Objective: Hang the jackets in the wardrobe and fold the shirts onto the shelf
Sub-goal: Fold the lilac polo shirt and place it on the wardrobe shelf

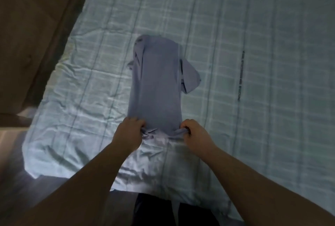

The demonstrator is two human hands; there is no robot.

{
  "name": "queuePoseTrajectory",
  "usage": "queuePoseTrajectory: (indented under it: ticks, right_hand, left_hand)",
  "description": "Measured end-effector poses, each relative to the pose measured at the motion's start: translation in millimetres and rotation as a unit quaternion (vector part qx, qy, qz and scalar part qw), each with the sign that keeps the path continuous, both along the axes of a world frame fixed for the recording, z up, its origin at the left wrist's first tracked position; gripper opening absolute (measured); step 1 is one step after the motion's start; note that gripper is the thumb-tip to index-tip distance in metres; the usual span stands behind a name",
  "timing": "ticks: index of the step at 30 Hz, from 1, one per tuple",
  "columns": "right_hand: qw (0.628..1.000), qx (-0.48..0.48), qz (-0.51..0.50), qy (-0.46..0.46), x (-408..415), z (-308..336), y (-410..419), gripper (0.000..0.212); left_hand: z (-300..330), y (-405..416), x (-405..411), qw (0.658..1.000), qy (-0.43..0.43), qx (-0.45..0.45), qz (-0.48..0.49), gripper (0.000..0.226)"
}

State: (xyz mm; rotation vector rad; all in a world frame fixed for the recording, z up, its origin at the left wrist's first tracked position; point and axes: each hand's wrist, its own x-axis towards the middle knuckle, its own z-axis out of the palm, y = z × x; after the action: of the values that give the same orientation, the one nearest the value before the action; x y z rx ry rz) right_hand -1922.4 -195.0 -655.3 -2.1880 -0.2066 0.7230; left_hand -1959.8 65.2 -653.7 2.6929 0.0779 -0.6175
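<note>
A blue-grey short-sleeved shirt lies flat on the bed, folded into a long narrow strip with its collar end far from me. One sleeve sticks out on the right side. My left hand grips the near left corner of the hem. My right hand pinches the near right corner. The hem is bunched between the two hands. No jackets, wardrobe or shelf are in view.
The bed has a pale green checked cover, wrinkled near its front corner. A brown wooden surface runs along the left edge of the bed. Grey floor shows at the lower left. My dark trousers touch the bed's near edge.
</note>
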Motion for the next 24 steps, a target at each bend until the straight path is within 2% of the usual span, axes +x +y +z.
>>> queuePoseTrajectory:
  ticks: [2, 5, 7, 9, 11, 14, 16, 19, 21, 23, 24]
  right_hand:
    - [0.999, -0.021, 0.045, 0.016, -6, -6, -3, 0.023]
    - [0.995, -0.044, 0.074, 0.043, -1, 1, 0, 0.014]
    - [0.994, -0.049, 0.072, 0.064, 4, 5, 3, 0.014]
    - [0.996, -0.046, 0.048, 0.063, 12, 6, 9, 0.024]
    - [0.995, -0.055, 0.024, 0.074, 27, 4, 17, 0.028]
    - [0.995, -0.070, -0.045, 0.059, 59, -8, 31, 0.026]
    - [0.985, -0.087, -0.139, 0.045, 85, -15, 39, 0.029]
    - [0.959, -0.078, -0.272, -0.014, 124, -18, 49, 0.052]
    - [0.951, -0.067, -0.301, -0.030, 146, -26, 50, 0.070]
    - [0.953, -0.074, -0.294, 0.012, 159, -35, 52, 0.084]
    - [0.954, -0.085, -0.286, 0.028, 163, -41, 53, 0.084]
  left_hand:
    - [-3, 3, -9, 0.999, 0.024, 0.025, 0.004, 0.004]
    - [-1, 5, -12, 0.997, 0.072, 0.009, 0.017, 0.011]
    - [0, 6, -15, 0.993, 0.114, 0.038, -0.006, 0.017]
    - [-3, 9, -19, 0.989, 0.133, 0.056, -0.029, 0.025]
    - [-5, 13, -16, 0.990, 0.138, 0.033, -0.019, 0.036]
    - [-3, 16, 4, 0.996, 0.085, -0.024, 0.017, 0.033]
    - [-2, 14, 24, 0.997, 0.039, -0.059, 0.034, 0.035]
    - [-6, 11, 53, 0.993, -0.017, -0.108, 0.041, 0.051]
    - [-10, 10, 73, 0.992, -0.027, -0.122, 0.026, 0.055]
    - [-11, 7, 92, 0.990, -0.032, -0.133, 0.016, 0.052]
    - [-11, 5, 99, 0.990, -0.039, -0.138, 0.013, 0.050]
